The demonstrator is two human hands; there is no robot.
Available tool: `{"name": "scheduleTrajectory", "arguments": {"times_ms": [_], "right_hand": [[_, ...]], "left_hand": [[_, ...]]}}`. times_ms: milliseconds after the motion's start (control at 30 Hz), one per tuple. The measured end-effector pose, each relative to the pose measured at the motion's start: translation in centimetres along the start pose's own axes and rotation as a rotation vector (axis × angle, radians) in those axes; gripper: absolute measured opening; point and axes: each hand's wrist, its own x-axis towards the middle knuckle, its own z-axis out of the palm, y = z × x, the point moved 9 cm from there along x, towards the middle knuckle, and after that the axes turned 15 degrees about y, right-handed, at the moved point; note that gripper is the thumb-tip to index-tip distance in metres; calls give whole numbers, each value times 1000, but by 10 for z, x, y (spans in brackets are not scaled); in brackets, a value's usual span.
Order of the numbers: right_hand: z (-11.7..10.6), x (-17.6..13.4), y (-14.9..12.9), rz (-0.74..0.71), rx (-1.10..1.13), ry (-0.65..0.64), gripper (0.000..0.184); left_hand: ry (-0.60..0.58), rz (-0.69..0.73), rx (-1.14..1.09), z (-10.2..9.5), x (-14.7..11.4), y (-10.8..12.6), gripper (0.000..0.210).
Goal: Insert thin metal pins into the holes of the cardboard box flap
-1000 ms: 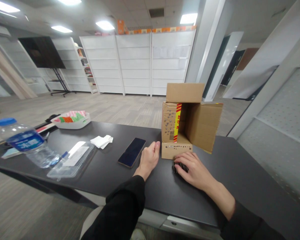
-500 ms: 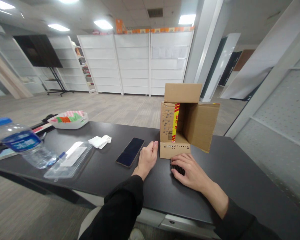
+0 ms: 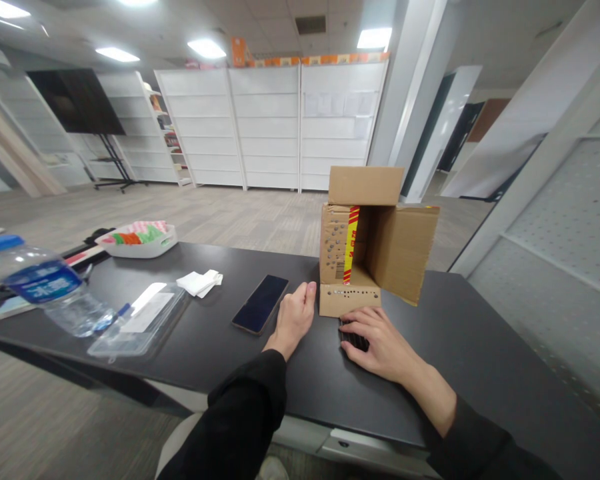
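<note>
Beside the corrugated cardboard box (image 3: 360,260), right hand (image 3: 380,343) covers a small black object (image 3: 353,339)

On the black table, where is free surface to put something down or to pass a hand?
Bare patches on the black table: right of the cardboard box, and between the phone and the near edge. Crowded: the left end, with the water bottle, plastic sleeve and napkins. The left hand and right hand fill the box front.
</note>
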Motion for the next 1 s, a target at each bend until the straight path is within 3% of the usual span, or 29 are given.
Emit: {"name": "scheduleTrajectory", "arguments": {"times_ms": [1000], "right_hand": [[4,4,-5,-8,-1,-11,22]], "left_hand": [[5,4,-5,0,0,0,40]]}}
